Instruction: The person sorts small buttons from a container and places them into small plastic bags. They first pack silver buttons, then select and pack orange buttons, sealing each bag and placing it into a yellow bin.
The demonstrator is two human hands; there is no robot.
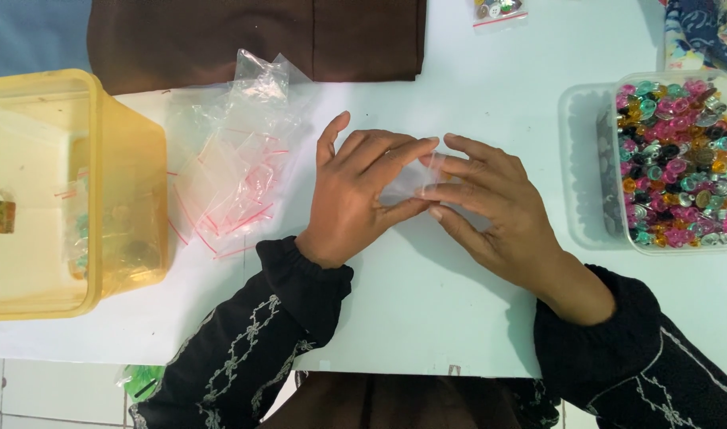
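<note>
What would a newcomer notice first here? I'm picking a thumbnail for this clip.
At centre, the left hand and right hand meet over a small clear plastic bag on the white table. At the right edge, a clear tub of bright multicoloured buttons draws the eye. On the left stand a yellow plastic container and a heap of empty zip bags.

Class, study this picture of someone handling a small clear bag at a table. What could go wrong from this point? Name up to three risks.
1. The small clear bag is pinched only at the fingertips of the left hand and right hand; it may slip.
2. The full tub of coloured buttons sits near the right sleeve; a sweep might spill it.
3. The loose pile of empty bags could slide or scatter if brushed.
</note>
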